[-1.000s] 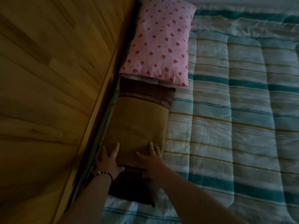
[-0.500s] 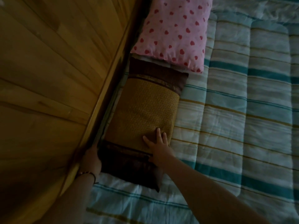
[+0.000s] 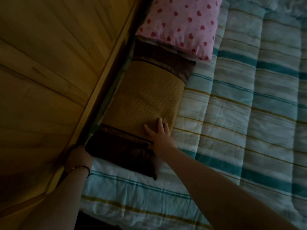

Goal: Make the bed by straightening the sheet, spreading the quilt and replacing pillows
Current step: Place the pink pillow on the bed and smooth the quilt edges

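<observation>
We see the brown-ended pillow with a woven tan middle panel (image 3: 142, 105) lying on the teal, white and ochre striped quilt (image 3: 240, 113), along the wooden headboard (image 3: 58, 72). The right hand (image 3: 160, 138) lies flat on its near end, fingers straight, slightly spread. The left hand (image 3: 78, 157), bracelet (image 3: 79, 167) on the wrist, sits at the pillow's near corner by the headboard; finger state hidden, can't tell. The pink heart-print pillow (image 3: 181, 25) touches the far end. No readable writing.
</observation>
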The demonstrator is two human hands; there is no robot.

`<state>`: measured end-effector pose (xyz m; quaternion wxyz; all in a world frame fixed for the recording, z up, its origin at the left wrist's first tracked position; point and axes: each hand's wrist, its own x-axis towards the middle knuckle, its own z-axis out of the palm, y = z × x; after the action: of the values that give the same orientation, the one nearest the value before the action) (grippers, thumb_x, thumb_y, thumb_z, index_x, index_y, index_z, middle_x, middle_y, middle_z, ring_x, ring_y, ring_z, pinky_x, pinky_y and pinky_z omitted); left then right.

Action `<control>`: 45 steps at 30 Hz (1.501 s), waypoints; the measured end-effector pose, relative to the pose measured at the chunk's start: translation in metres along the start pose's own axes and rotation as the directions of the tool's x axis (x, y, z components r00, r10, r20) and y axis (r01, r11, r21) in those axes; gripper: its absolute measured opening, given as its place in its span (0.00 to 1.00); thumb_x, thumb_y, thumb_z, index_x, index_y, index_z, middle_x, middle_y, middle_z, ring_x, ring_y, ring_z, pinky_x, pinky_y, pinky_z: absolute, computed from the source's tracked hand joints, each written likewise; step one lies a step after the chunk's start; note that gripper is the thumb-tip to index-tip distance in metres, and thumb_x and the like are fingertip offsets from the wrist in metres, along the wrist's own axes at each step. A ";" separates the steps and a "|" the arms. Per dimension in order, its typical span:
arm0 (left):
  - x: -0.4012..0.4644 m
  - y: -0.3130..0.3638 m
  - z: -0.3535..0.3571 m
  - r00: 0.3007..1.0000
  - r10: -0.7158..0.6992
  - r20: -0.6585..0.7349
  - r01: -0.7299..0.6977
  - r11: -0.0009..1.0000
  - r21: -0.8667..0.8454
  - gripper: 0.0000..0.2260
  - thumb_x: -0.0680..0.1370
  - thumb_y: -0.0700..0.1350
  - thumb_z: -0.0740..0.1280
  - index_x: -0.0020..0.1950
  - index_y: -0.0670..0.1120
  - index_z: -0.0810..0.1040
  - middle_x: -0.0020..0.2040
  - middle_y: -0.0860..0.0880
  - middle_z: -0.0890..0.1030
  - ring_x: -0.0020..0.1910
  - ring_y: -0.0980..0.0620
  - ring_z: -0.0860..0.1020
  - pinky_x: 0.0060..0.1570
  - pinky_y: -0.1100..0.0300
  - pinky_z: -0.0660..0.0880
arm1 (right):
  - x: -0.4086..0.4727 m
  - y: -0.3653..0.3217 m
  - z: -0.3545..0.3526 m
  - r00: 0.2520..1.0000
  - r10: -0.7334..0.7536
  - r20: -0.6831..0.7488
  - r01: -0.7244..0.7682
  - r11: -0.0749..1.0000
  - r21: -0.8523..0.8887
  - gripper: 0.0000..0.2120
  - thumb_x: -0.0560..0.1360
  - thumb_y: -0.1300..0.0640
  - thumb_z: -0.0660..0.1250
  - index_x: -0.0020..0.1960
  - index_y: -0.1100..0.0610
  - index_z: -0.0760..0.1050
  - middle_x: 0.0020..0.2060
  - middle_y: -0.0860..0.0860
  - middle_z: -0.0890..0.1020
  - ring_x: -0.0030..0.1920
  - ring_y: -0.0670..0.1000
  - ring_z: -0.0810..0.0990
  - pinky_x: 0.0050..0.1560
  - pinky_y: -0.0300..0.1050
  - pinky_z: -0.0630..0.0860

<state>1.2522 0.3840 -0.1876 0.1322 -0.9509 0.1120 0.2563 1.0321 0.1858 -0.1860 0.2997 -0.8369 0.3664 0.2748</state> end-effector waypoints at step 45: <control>-0.025 -0.066 0.135 0.719 0.650 -0.246 -0.624 0.760 0.184 0.18 0.84 0.43 0.51 0.73 0.45 0.70 0.70 0.34 0.68 0.65 0.35 0.70 0.66 0.49 0.64 | -0.085 0.007 0.206 0.955 0.204 -0.216 -0.200 0.979 0.042 0.54 0.68 0.36 0.74 0.78 0.34 0.38 0.80 0.52 0.39 0.77 0.68 0.45 0.68 0.73 0.62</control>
<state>1.1879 0.4914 -0.2749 0.0595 -0.8745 0.4616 0.1363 0.9278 0.3650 -0.2683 0.2359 -0.8173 0.4835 0.2063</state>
